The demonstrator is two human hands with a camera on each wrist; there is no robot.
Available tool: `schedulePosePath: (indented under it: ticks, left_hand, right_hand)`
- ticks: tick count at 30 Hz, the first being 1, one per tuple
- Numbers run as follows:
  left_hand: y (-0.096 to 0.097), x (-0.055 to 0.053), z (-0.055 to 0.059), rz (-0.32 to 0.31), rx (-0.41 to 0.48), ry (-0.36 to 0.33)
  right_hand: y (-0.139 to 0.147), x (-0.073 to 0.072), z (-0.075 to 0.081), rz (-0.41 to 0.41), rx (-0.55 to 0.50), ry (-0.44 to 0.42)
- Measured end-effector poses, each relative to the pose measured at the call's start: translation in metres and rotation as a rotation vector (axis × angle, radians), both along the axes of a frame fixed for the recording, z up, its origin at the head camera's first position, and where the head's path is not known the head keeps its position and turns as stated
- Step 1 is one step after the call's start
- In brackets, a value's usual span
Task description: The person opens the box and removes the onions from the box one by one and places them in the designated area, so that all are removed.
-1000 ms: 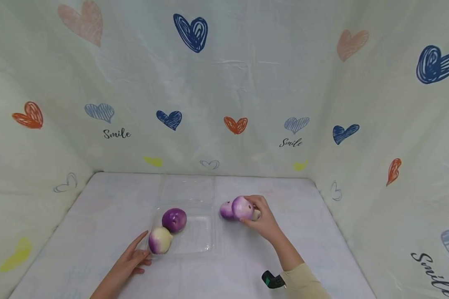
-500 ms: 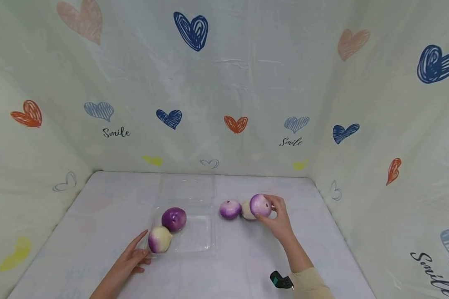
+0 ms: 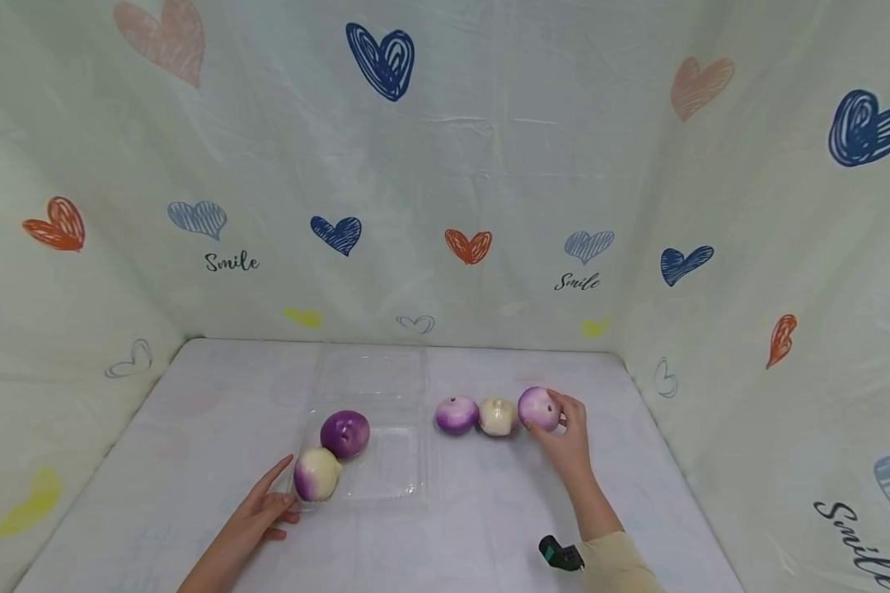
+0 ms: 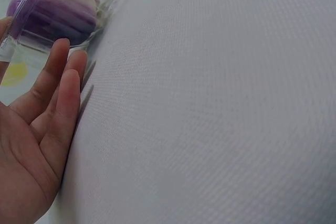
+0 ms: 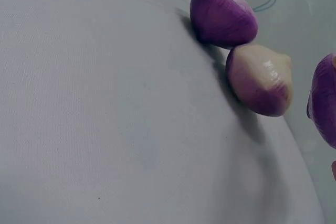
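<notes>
My right hand (image 3: 568,432) pinches a purple-and-white onion (image 3: 539,408) between thumb and fingers, at the right end of a row. It appears raised slightly above the table. Left of it lie a cream-topped onion (image 3: 498,417) and a purple onion (image 3: 456,415), touching. The right wrist view shows only part of the held onion (image 5: 324,100) at its edge. A clear plastic box (image 3: 386,498) with its lid folded back holds a dark purple onion (image 3: 344,435) and a cream-and-purple onion (image 3: 316,475). My left hand (image 3: 259,511), fingers extended, touches the box's left wall.
The white-covered table (image 3: 475,527) has a patterned curtain (image 3: 519,181) around it. The transparent lid (image 3: 371,372) lies flat behind the box. A small black device (image 3: 560,553) sits beside my right sleeve (image 3: 617,564).
My right hand has carried its onion to the right, from in front of the row to its right end, uncovering the cream-topped onion. The left hand stays at the box.
</notes>
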State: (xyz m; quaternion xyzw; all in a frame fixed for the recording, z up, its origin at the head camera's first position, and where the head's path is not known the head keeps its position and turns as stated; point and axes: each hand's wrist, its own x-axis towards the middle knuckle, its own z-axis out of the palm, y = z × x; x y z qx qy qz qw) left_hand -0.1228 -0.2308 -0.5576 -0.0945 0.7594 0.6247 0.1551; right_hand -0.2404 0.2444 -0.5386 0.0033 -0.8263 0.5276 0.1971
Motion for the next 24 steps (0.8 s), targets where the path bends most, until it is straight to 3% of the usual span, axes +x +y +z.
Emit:
schedulePosePath:
  ticks: [13, 24]
  left_hand:
    - [0.0, 0.0, 0.0, 0.014, 0.002, 0.001]
    - [-0.001, 0.001, 0.0, 0.011, 0.008, 0.004]
  right_hand:
    - [0.002, -0.012, -0.019, -0.066, -0.025, -0.079]
    - [0.003, -0.02, -0.034, -0.101, -0.005, -0.094]
